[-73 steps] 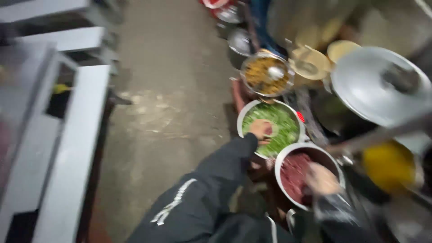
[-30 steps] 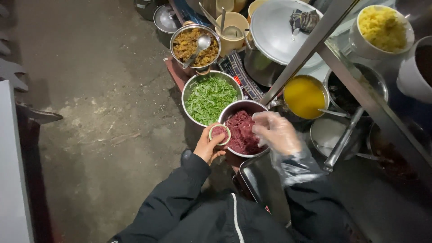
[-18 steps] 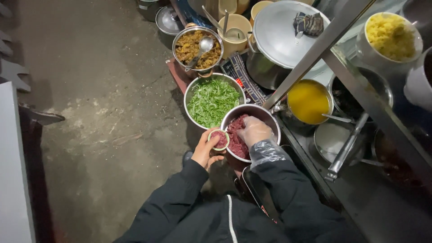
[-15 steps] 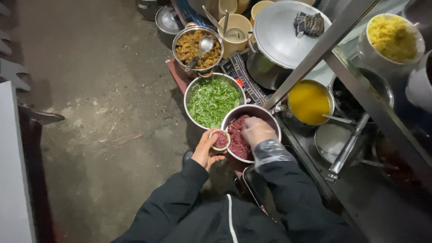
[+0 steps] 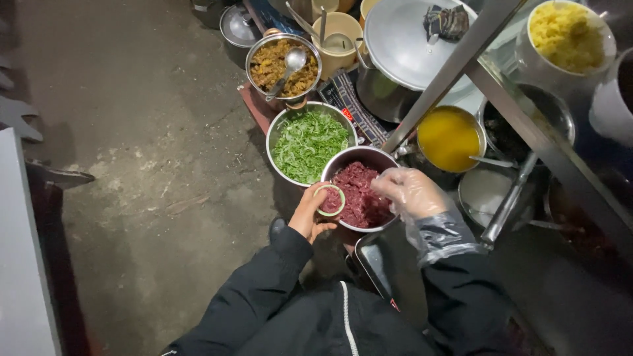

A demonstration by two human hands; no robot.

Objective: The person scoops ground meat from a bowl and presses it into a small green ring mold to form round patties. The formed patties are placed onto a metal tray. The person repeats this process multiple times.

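The left hand (image 5: 308, 214) holds a small round cup (image 5: 330, 200) with a pale green rim, its fingers curled around the wall in a closed grip. The cup sits just at the near-left rim of the steel bowl of red minced meat (image 5: 359, 194), touching or nearly touching it. The right hand (image 5: 409, 191), covered by a loose clear plastic glove, hovers over the near-right edge of that meat bowl; its fingers are bent inward and bunched, but whether they pinch any meat cannot be told under the crinkled glove.

Just beyond the meat bowl stands a larger bowl of chopped greens (image 5: 308, 142), and farther beyond that a pot of brownish cooked food (image 5: 282, 64) with a ladle resting in it. To the right of the meat bowl is a pot of yellow liquid (image 5: 450, 137), and a big steel lid (image 5: 412, 39) lies behind it.

The cup looks light and thin-walled, so it probably dents if squeezed; holding it around the side near the rim, as now, seems soundest. The meat looks soft, wet and sticky, likely to cling to the glove, and is best taken in a small pinch from the top of the heap.
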